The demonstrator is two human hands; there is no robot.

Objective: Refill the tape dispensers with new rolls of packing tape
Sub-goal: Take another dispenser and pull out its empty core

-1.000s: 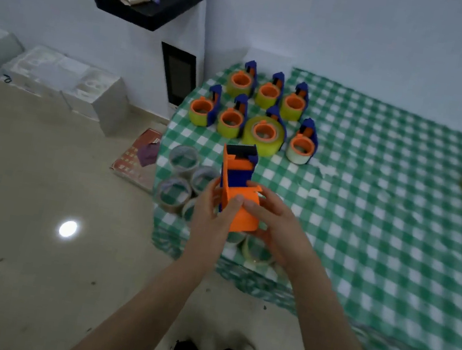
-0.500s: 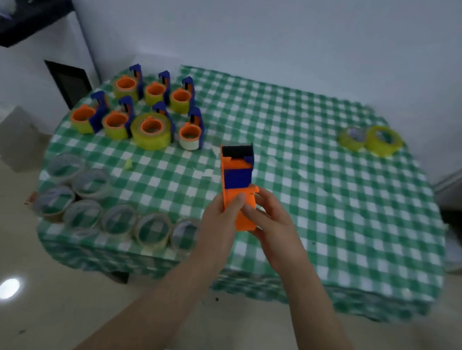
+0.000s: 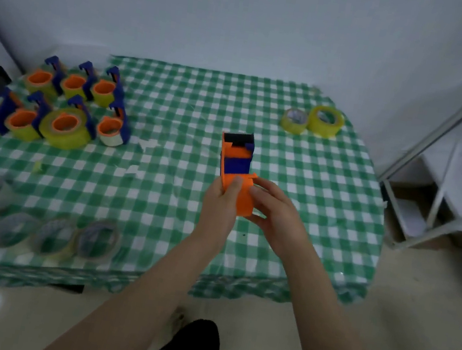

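Note:
An orange and blue tape dispenser [image 3: 238,161] with no roll on it is held above the middle of the green checked table [image 3: 178,196]. My left hand [image 3: 220,203] grips its left side, thumb on the orange body. My right hand [image 3: 275,212] holds its right side and underside. Two yellow tape rolls [image 3: 312,121] lie at the far right of the table. Several loaded dispensers [image 3: 62,105] with orange cores stand at the far left. Several clear tape rolls [image 3: 32,234] lie flat along the near left edge.
A white wall stands behind the table. A metal-framed rack [image 3: 450,179] is at the right. Small tape scraps [image 3: 146,146] lie on the cloth. Tiled floor and my dark sock [image 3: 194,338] are below the table's near edge.
My view has swung to the right, so the table sits centred and the yellow rolls and the rack have come into sight. Both hands keep the same hold on the dispenser.

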